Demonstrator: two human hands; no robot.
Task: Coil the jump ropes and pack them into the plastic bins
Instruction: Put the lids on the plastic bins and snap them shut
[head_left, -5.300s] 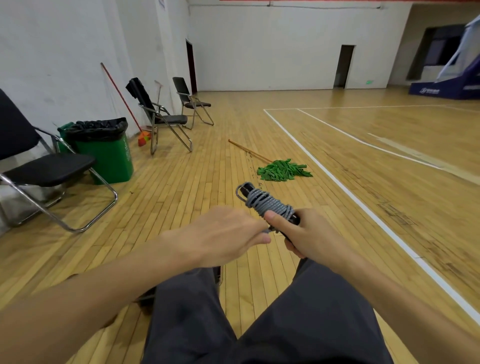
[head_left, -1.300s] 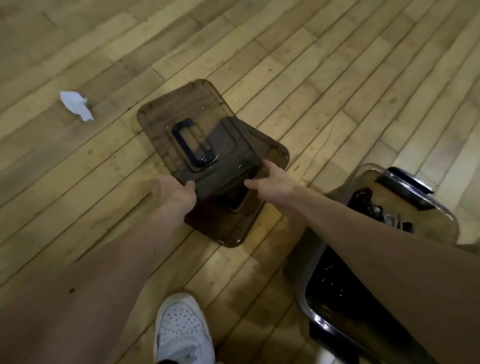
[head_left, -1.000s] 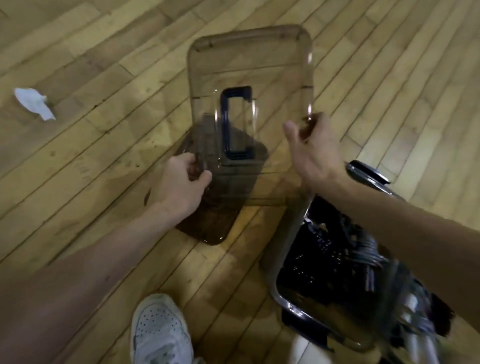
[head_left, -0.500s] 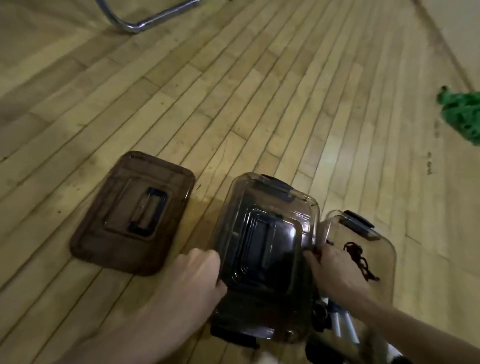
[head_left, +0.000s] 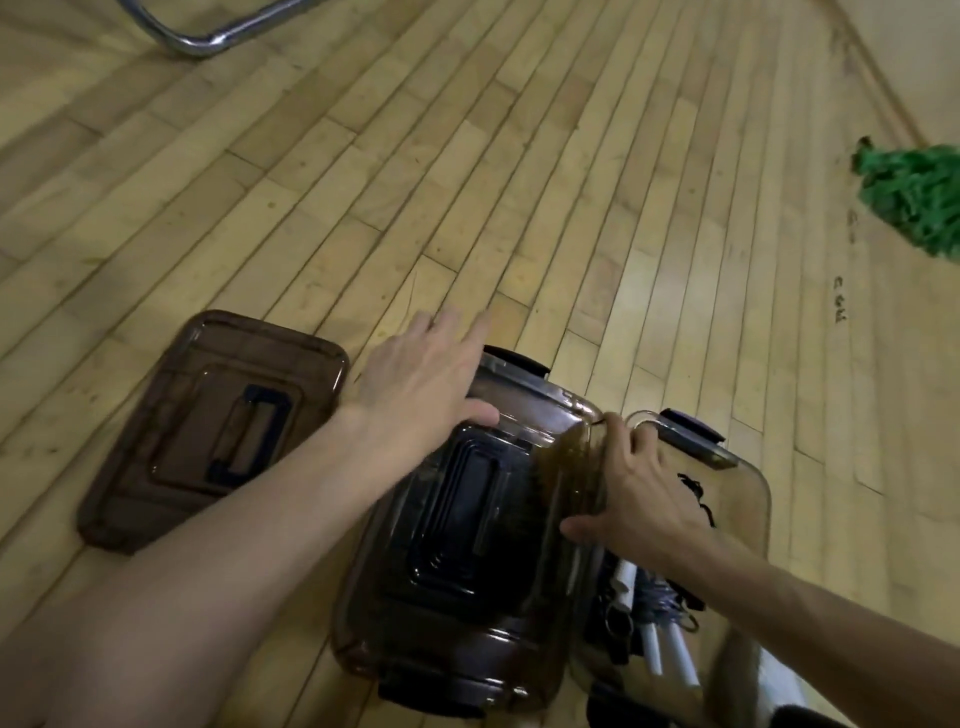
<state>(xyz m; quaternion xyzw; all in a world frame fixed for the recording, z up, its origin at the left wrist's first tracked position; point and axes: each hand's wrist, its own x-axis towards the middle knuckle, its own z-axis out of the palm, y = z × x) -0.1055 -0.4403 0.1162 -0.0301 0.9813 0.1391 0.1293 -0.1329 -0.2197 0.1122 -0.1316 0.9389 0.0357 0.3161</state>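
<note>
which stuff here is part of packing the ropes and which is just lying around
Job: lidded bin, with left hand and right hand on it; open bin; jump ropes inside it; spare lid.
Lying about: green mop head; chair leg.

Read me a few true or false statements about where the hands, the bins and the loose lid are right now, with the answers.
1. A spare lid lies flat on the floor, left of the closed bin. True.
2. The left hand holds a coiled jump rope. False: it lies with straight fingers on the closed bin's far corner.
3. The right hand curls its fingers over the closed bin's right edge. True.
4. The green mop touches the spare lid. False: it lies far off, at the right edge of the view.
5. Jump ropes show inside the right bin. True.
</note>
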